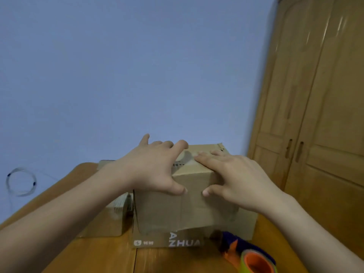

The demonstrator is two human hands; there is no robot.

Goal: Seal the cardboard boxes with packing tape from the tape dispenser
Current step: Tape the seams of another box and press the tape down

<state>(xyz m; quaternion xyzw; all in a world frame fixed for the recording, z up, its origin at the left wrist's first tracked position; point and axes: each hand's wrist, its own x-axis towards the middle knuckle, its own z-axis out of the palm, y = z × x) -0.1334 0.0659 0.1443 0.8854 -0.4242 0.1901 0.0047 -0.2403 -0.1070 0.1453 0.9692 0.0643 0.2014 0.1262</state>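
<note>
Head view: taped brown cardboard box point(189, 209)

There is only one view, from the camera I wear on my head. It looks forward and a little down over my forearms, and it is close to the cardboard box point(189, 205) on the wooden table point(94, 255). My left hand point(155, 170) and right hand point(234, 178) sit near the middle of the frame. The wide lens bends the edges, so the blue wall point(128, 71) fills the upper part and the wooden wardrobe point(319, 115) leans at the right. The tape dispenser point(248, 255) is at the bottom edge, nearest to me.
</note>
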